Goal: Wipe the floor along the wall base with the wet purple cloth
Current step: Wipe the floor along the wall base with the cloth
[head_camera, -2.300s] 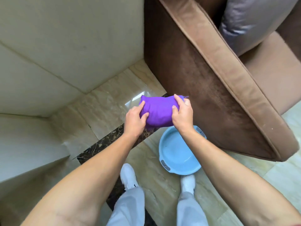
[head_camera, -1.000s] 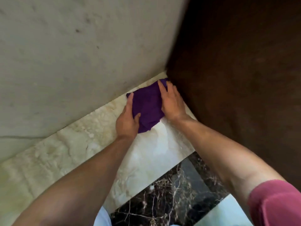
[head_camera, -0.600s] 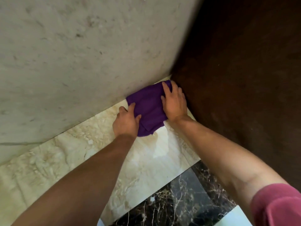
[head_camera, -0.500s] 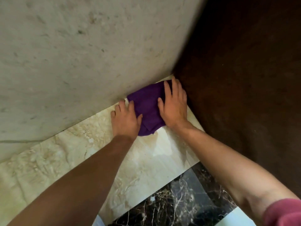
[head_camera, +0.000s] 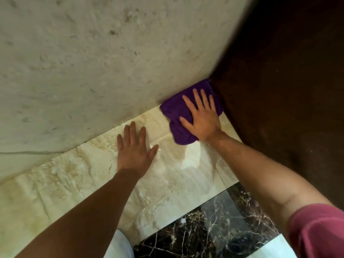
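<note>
The purple cloth (head_camera: 176, 116) lies flat on the beige marble floor (head_camera: 83, 183), pushed into the corner where the pale wall (head_camera: 93, 62) meets the brown sofa side (head_camera: 279, 90). My right hand (head_camera: 202, 117) presses down on the cloth with fingers spread flat. To the left of the cloth, my left hand (head_camera: 134, 148) rests palm down on the bare floor, fingers apart, holding nothing. A wet streak shines on the tile just below the cloth.
The sofa side closes off the right. A dark veined marble strip (head_camera: 214, 224) runs across the floor near my knees. The floor along the wall base stretches away to the left.
My left hand has let go of the cloth and moved left onto the bare floor. My right hand has flattened on the cloth, which sits deeper in the corner.
</note>
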The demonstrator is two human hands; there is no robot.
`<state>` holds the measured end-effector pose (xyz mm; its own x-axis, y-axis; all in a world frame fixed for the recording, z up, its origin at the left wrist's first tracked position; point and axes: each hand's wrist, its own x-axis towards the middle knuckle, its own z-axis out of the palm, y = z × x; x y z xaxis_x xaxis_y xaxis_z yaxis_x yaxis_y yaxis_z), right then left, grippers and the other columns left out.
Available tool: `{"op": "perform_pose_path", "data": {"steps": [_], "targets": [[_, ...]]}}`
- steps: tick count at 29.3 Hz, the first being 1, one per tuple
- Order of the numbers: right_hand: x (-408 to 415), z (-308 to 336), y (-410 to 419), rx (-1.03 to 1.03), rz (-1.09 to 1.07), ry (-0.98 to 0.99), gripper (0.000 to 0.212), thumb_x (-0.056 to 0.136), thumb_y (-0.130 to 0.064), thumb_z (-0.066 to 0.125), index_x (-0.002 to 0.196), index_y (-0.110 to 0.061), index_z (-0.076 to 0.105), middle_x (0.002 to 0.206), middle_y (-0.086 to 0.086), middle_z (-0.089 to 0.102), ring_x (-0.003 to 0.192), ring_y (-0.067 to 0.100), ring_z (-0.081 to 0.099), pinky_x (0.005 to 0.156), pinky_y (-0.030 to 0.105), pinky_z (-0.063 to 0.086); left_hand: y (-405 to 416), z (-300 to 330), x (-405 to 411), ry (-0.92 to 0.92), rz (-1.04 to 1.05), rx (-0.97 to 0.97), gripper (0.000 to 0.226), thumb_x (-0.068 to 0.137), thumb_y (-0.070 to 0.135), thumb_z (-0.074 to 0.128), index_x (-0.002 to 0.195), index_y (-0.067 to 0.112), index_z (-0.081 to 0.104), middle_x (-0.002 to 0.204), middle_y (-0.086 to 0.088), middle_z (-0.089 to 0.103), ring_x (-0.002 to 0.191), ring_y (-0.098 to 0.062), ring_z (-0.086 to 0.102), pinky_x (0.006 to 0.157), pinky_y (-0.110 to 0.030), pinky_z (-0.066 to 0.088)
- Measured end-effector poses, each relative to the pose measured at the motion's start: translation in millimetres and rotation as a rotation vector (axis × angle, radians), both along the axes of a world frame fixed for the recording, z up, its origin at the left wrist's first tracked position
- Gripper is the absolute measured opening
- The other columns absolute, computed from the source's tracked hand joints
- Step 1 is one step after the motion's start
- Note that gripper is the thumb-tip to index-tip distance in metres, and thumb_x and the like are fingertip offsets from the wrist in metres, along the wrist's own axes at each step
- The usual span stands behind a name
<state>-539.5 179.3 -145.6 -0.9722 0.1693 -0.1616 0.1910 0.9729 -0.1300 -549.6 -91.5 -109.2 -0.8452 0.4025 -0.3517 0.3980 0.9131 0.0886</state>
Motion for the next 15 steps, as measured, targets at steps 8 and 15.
{"op": "perform_pose_path", "data": {"steps": [8, 15], "targets": [[-8.5, 3.5, -35.3, -0.037, -0.299, -0.040, 0.088, 0.092, -0.077, 0.022, 0.161, -0.024, 0.008, 0.169, 0.020, 0.004, 0.156, 0.040, -0.001, 0.125, 0.059, 0.002, -16.4, -3.9, -7.2, -0.137, -0.022, -0.135, 0.115, 0.076, 0.093, 0.023, 0.154, 0.024, -0.025, 0.163, -0.021, -0.027, 0.151, -0.041, -0.023, 0.122, -0.060, 0.000], [-22.7, 1.2, -60.3, -0.056, -0.443, -0.085, 0.093, 0.089, -0.081, 0.012, 0.162, -0.024, 0.004, 0.169, 0.018, 0.001, 0.155, 0.041, -0.003, 0.124, 0.061, 0.001, -48.0, 0.2, -2.3, -0.159, -0.076, -0.181, 0.123, 0.066, 0.098, 0.024, 0.152, 0.027, -0.029, 0.162, -0.015, -0.031, 0.150, -0.042, -0.023, 0.117, -0.072, 0.004]]}}
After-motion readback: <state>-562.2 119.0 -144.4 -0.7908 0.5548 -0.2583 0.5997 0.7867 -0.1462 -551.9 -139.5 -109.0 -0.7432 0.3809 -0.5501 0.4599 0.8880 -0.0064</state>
